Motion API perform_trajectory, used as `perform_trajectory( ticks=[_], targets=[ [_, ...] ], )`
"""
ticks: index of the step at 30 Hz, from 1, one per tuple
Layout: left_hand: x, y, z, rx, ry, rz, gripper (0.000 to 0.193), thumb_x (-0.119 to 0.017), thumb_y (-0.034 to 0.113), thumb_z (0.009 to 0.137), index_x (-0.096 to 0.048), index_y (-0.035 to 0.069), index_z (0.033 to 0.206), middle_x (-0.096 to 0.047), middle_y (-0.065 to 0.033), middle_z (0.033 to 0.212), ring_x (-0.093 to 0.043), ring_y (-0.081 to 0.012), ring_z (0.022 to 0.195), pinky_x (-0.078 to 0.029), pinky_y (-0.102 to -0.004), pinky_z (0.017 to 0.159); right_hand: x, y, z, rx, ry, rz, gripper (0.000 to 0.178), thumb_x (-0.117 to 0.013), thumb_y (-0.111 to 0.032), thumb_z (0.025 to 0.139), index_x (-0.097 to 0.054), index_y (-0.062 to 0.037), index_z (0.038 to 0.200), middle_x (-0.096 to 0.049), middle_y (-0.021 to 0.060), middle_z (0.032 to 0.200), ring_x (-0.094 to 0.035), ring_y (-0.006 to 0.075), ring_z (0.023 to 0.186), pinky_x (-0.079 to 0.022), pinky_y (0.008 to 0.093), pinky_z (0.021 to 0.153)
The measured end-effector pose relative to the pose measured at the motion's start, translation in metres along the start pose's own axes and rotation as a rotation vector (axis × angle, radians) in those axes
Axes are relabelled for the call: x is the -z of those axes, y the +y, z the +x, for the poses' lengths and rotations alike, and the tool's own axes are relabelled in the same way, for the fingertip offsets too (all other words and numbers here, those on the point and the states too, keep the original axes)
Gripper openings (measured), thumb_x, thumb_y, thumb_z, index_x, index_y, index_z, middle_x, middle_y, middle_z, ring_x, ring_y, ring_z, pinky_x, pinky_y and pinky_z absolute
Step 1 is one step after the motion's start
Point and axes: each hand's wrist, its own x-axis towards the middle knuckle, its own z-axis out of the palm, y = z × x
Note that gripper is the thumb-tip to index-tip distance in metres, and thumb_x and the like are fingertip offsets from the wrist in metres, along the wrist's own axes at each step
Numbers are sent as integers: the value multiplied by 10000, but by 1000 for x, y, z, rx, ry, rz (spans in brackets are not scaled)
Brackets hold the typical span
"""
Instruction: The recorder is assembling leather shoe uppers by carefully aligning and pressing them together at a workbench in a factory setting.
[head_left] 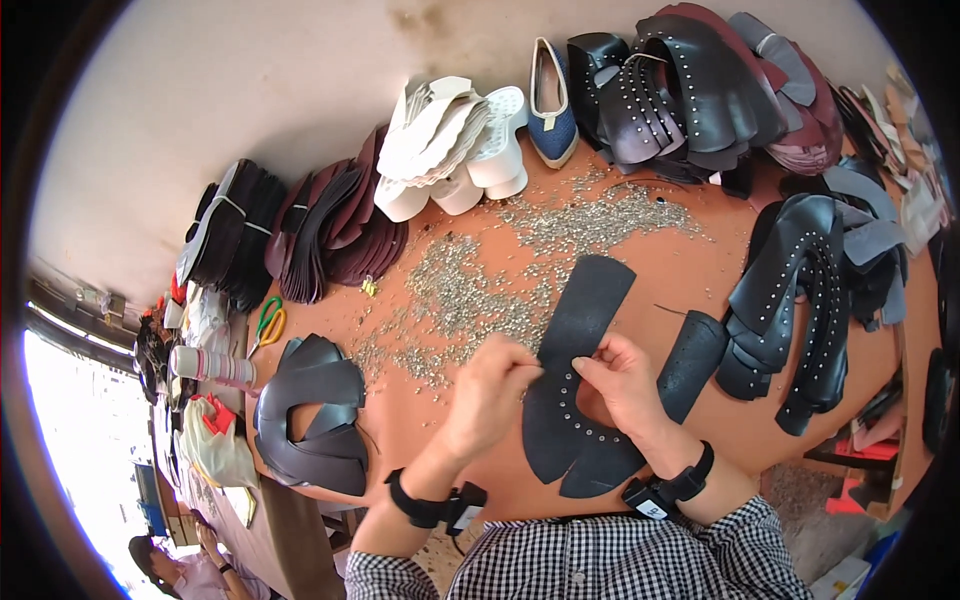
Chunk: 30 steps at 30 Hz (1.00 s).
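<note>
A black U-shaped leather shoe upper (592, 290) lies in front of me, with a row of small metal studs along its inner edge. My right hand (625, 378) grips that inner edge between thumb and fingers, just above the top studs. Close to the left side of the upper, my left hand (492, 388) is closed in a pinch; whatever the fingertips hold is too small or hidden to name. Loose silvery studs (455, 305) are scattered thickly over the orange tabletop (400, 455) beyond both hands.
Plain black uppers (310, 440) are stacked at left, near green-and-orange scissors (268, 325). Studded black uppers (800, 270) are piled at right. White soles (500, 150), a blue shoe (552, 115) and dark leather stacks (235, 235) line the wall. Another person (190, 570) is at lower left.
</note>
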Motion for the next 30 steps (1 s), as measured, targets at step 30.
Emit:
perform_trajectory(
  ticks=[30],
  targets=[
    [-52, 2, 16, 236, 85, -622, 423, -610, -38, 737, -391, -35, 1099, -601, -91, 879, -567, -114, 792, -462, -229, 679, -7, -13, -11, 161, -20, -343, 55, -530, -42, 847, -557, 6, 850, -520, -26, 653, -492, 27, 547, -395, 181, 476]
  ],
)
